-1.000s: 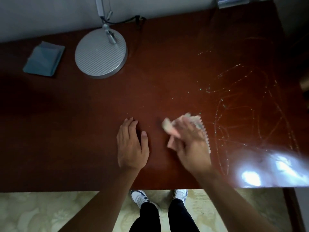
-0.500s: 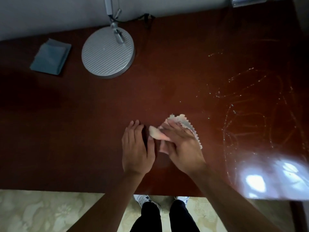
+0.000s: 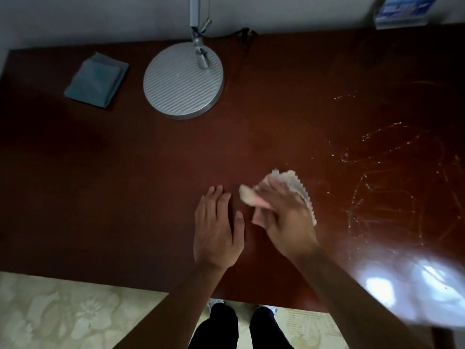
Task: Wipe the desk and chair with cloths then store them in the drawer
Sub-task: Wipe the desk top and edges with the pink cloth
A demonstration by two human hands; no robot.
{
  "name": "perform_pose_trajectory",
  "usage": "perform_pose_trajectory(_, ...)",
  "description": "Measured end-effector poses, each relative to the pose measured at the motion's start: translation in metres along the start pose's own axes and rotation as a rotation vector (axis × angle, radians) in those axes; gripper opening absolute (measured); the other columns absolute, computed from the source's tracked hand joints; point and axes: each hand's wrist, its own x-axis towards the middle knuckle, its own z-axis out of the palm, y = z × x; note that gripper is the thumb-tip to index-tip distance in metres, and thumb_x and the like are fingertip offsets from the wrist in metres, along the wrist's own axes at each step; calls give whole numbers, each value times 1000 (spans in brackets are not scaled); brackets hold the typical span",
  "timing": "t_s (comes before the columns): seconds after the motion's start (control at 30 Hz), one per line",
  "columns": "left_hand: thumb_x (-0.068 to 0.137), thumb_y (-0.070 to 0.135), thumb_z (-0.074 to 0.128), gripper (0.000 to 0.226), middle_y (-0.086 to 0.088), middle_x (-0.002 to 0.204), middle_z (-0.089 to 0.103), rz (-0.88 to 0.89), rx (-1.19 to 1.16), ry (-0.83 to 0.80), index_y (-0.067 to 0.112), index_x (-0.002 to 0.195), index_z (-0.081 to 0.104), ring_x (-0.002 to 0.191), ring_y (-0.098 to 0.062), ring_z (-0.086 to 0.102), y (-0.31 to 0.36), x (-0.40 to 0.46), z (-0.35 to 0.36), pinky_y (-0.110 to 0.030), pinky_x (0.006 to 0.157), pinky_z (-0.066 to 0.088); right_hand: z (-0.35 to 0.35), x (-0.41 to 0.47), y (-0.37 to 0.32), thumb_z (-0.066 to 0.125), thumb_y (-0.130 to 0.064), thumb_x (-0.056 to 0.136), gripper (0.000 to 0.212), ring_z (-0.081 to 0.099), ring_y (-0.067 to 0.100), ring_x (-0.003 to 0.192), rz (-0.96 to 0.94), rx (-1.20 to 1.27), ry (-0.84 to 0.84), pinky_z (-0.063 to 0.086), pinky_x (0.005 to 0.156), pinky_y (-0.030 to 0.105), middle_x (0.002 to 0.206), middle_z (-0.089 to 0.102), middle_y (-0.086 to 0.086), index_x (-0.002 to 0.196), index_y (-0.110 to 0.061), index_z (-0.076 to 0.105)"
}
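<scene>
A dark red-brown desk fills the view. My right hand presses a pale cloth with a zigzag edge flat on the desk near its front middle; the hand is blurred with motion and its fingers lie spread over the cloth. Just to its left my left hand rests flat on the wood, fingers straight, holding nothing. A folded blue-grey cloth lies at the back left of the desk. No chair or drawer is in view.
A round silver lamp base with its stem and black cable stands at the back middle. Wet streaks mark the desk's right side, with a bright glare patch near the front right corner. A blue-and-white box sits at the back right. Patterned floor lies below.
My right hand swept the pale cloth left until it nearly met the left hand, then back to the right a little. The left hand stayed flat in place.
</scene>
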Motion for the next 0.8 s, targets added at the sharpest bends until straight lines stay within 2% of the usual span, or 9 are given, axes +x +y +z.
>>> perform_pose_trajectory(0.17, 95, 35, 40, 49, -15, 141, 52, -2, -27, 7, 3, 129, 56, 140, -29, 39, 0, 0, 0, -49, 117, 29, -16, 2, 10, 64, -7, 87, 40, 43, 3, 132, 30, 45, 70, 33, 115, 30, 132, 54, -11, 125, -20, 66)
perform_pose_trajectory(0.23, 94, 34, 43, 48, -15, 141, 52, 4, -43, 25, 4, 129, 56, 139, -29, 40, -1, 0, 1, -46, 119, 26, -17, 38, 9, 59, -7, 87, 40, 47, 12, 130, 60, 4, 154, 36, 113, 37, 133, 59, -2, 126, -17, 65)
perform_pose_trajectory(0.3, 94, 34, 44, 48, -14, 141, 52, 11, -57, 39, 4, 129, 56, 140, -28, 39, -1, -1, 2, -43, 120, 24, -15, 80, 5, 59, -8, 89, 39, 49, 21, 131, 138, -24, 216, 31, 114, 33, 134, 59, 6, 127, -16, 64)
perform_pose_trajectory(0.37, 93, 34, 45, 48, -14, 141, 52, 20, -66, 44, 5, 129, 57, 140, -28, 39, -3, -1, 1, -43, 120, 25, -5, 106, -4, 58, -11, 91, 37, 47, 24, 133, 199, -28, 225, 24, 114, 27, 136, 58, 7, 128, -16, 63)
perform_pose_trajectory(0.43, 93, 34, 45, 47, -14, 141, 52, 23, -83, 42, 5, 128, 58, 140, -28, 39, -4, -1, 1, -44, 120, 25, 9, 99, -18, 59, -9, 89, 38, 48, 23, 133, 176, -18, 173, 29, 116, 34, 135, 59, 7, 125, -16, 65)
perform_pose_trajectory(0.5, 92, 34, 46, 46, -15, 139, 53, 31, -119, 44, 4, 125, 59, 140, -29, 39, -6, -2, 1, -46, 120, 25, 20, 70, -31, 59, -8, 83, 41, 48, 13, 131, 80, -28, 108, 33, 115, 34, 131, 61, -1, 121, -19, 68)
perform_pose_trajectory(0.6, 89, 33, 48, 45, -14, 137, 55, 42, -192, 49, 5, 121, 61, 139, -29, 40, -6, -1, -2, -48, 119, 26, 23, 44, -36, 57, -10, 76, 42, 43, -4, 128, 46, 57, 92, 25, 115, 18, 122, 58, -17, 113, -21, 72)
perform_pose_trajectory(0.73, 87, 30, 51, 42, -9, 137, 54, 53, -346, 25, 8, 122, 60, 139, -23, 39, -11, -3, -12, -47, 118, 26, 12, 75, -34, 59, 2, 82, 41, 51, 13, 129, 148, 78, 151, 34, 115, 34, 126, 65, 0, 118, -17, 70)
perform_pose_trajectory(0.8, 85, 28, 55, 40, -7, 139, 51, 94, -376, 0, 12, 121, 60, 139, -22, 38, -27, -1, -20, -48, 118, 26, 8, 110, -37, 60, -5, 89, 37, 50, 15, 130, 210, 51, 206, 33, 115, 32, 131, 62, 2, 122, -18, 67)
